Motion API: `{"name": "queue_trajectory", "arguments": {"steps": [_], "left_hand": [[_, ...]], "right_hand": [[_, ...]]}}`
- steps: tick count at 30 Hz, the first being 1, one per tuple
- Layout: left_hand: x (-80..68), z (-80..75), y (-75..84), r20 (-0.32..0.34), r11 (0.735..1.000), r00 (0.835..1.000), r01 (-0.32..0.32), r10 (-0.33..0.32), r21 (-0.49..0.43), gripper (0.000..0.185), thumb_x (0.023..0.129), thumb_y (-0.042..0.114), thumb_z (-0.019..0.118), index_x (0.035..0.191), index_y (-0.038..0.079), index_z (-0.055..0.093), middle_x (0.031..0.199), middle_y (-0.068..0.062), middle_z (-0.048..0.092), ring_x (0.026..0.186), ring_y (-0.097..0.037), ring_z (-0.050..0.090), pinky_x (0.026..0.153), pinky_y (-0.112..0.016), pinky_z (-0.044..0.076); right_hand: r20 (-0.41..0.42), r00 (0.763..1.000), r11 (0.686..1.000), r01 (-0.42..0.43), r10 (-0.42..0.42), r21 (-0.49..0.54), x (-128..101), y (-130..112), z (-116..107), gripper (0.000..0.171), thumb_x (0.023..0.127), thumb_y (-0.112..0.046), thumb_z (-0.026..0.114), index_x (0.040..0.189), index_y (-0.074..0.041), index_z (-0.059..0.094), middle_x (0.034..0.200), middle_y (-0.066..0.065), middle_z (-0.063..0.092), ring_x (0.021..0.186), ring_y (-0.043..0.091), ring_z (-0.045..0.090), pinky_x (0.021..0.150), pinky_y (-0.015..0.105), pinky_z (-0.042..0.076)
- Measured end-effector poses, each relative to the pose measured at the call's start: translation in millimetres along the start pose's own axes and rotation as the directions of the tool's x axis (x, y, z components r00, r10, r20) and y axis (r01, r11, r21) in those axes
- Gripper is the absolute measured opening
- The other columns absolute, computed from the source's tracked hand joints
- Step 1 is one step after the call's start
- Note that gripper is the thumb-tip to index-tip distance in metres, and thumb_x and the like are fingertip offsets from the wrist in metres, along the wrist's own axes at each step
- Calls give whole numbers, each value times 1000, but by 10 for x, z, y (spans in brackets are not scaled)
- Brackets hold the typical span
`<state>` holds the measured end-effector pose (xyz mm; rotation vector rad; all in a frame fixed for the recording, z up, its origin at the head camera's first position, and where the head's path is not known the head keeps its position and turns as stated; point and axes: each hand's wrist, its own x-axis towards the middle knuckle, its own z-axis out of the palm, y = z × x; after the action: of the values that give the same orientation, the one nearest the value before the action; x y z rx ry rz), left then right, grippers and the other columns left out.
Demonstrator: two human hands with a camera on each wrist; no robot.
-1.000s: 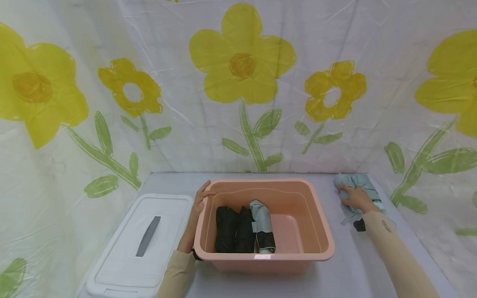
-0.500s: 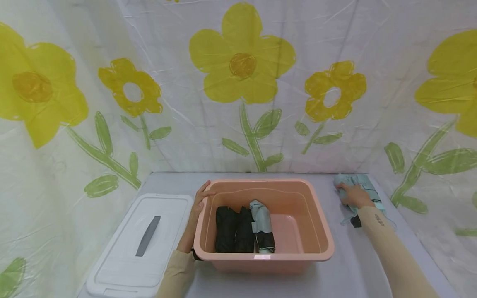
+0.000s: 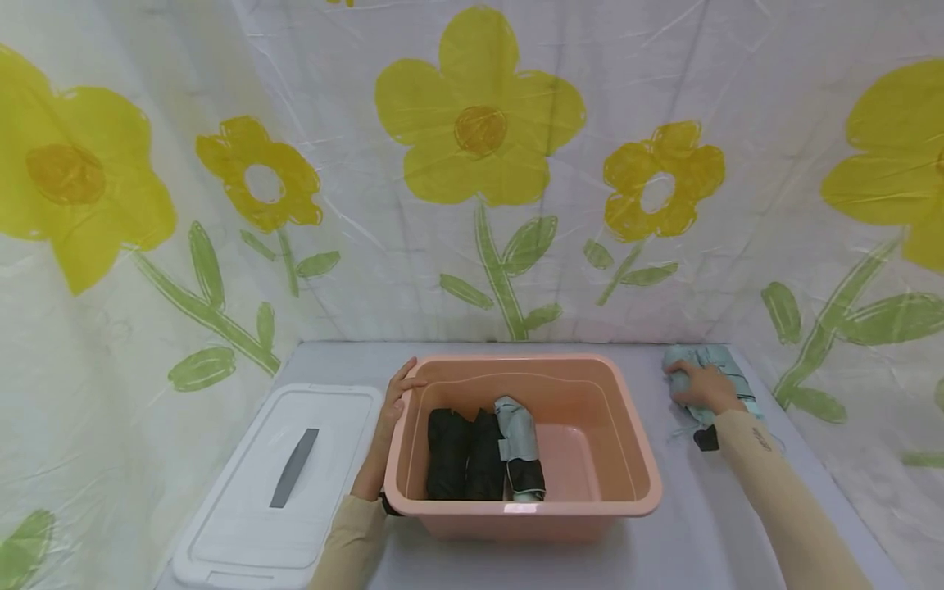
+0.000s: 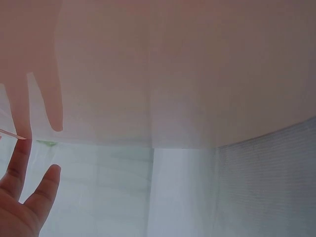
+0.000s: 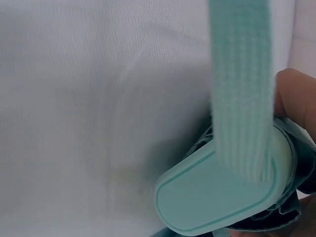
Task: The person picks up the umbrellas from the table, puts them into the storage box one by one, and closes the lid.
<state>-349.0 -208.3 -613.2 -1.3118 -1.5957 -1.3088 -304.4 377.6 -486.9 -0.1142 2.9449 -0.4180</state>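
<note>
At far right, we judge pickup underway: right hand point(image 3: 706, 388) grips an umbrella point(image 5: 210, 200); left hand point(image 3: 397, 395), fingers extended, touches bin point(image 3: 524, 528). Next move likely calls for lifting clear.

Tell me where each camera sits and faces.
Head: on the head, facing forward and down at pink tub, white lid and teal bundle; left hand, right hand and sleeves show.
Left wrist: worn there, facing what looks like the tub's side; left fingers show lower left.
Right wrist: worn there, facing the bundle's mint end and strap; right fingers show at the edge.
Head and right wrist share the teal bundle and right hand.
</note>
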Motion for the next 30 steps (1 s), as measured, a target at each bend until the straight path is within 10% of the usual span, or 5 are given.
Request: {"name": "queue_trajectory", "arguments": {"steps": [15,23,30], "left_hand": [[78,10,81,9,1000,1000,-12,12,10,51,103,29,21,123,-3,55,147,-25,26,139,-34,20,112,-36,16],[25,1,99,-4,995,995,95,-95,-34,53,102,36,25,123,-1,56,148,-23,26,139,-33,20,112,-39,14],[-969,-159,-1148,10,999,999,43,-42,-30,66,96,53,31,118,-3,59,142,-36,25,133,-48,19,111,-51,12]], "right_hand": [[-56,997,941,76,-61,331,-51,44,-8,56,87,-24,61,131,3,39,137,39,26,121,57,28,94,65,29],[-34,999,884,50,-39,465,-67,-32,-34,63,89,-27,59,139,0,30,142,39,15,123,57,23,92,66,28],[-14,999,842,46,-46,538,-109,-118,-92,68,91,-31,58,143,-3,25,145,38,9,127,55,19,94,64,27]]}}
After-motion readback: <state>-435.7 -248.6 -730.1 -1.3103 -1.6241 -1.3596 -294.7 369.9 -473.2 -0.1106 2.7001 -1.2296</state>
